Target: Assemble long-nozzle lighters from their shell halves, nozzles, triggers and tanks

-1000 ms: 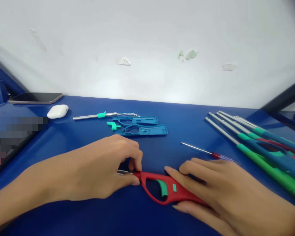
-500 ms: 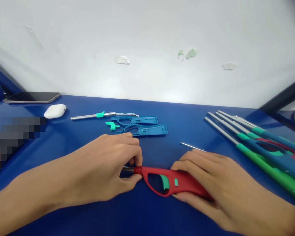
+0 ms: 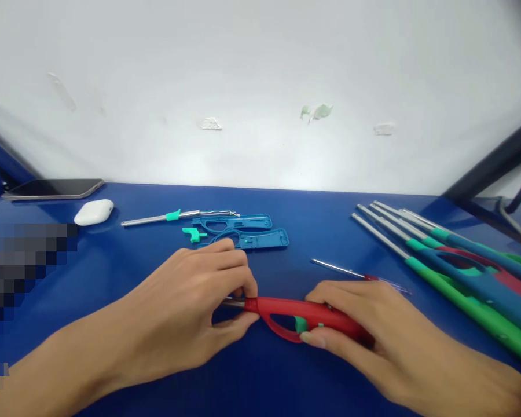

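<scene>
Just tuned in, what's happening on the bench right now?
A person holds a red lighter on the blue table with both hands. The left hand pinches its metal tube end; the right hand grips the handle. Opened blue shell halves lie behind, a screwdriver beside the right hand, more lighters at right.

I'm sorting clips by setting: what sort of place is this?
Probably a workbench for assembling or repairing stick lighters: a row of whole lighters on the blue table, opened blue lighter shells, a screwdriver, and the left hand and right hand holding a red lighter.
</scene>
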`<state>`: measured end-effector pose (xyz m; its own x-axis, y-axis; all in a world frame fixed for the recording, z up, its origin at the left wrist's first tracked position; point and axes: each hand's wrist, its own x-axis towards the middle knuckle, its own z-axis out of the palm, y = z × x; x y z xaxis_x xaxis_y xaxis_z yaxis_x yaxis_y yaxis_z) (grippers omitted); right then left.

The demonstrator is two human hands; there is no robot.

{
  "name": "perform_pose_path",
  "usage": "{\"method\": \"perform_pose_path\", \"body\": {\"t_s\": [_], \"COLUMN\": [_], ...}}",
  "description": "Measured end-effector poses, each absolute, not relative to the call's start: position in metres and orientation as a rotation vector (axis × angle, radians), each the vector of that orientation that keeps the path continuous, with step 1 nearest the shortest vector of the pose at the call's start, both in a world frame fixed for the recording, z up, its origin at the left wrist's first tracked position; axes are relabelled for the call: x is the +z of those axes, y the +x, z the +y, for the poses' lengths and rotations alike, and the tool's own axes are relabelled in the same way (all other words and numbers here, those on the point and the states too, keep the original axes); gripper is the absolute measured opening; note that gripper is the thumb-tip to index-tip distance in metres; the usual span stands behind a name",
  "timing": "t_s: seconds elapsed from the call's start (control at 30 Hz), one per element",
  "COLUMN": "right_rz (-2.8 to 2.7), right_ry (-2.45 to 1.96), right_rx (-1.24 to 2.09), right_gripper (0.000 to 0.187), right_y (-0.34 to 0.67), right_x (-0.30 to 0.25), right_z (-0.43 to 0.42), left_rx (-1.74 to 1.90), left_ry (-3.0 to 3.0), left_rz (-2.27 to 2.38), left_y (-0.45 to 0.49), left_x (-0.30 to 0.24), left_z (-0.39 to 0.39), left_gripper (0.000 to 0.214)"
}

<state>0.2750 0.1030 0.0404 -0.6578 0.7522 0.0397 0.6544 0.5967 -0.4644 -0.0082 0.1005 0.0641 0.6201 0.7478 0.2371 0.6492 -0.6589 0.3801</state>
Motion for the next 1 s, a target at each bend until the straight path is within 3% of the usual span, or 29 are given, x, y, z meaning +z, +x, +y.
{"method": "perform_pose_path", "body": {"t_s": [0.33,0.6,0.77,1.0], "right_rz": [-2.398,-2.366,-2.391,-2.409], "right_ry": [-1.312,-1.336,-1.249,-1.228], "right_rx": [0.63,0.671,0.602,0.479], "right_gripper": [0.038,0.038,0.033,0.026], "right_y": [0.274,0.275,0.273,0.275], "right_x": [0.051,0.05,0.047,0.045], "right_z": [0.118,0.12,0.115,0.113], "left_rx": [0.971,0.936,1.022,0.837], "left_ry": [2.835,2.943,2.855,2.857], "left_rz": [1.389,1.316,1.147,1.138], "left_y": [-0.026,-0.03,-0.018,-0.019], "left_x": [0.073,0.057,0.052,0.046], "left_z": [0.115,0.129,0.121,0.119], "left_gripper": [0.026,0.018,0.021,0.026]}}
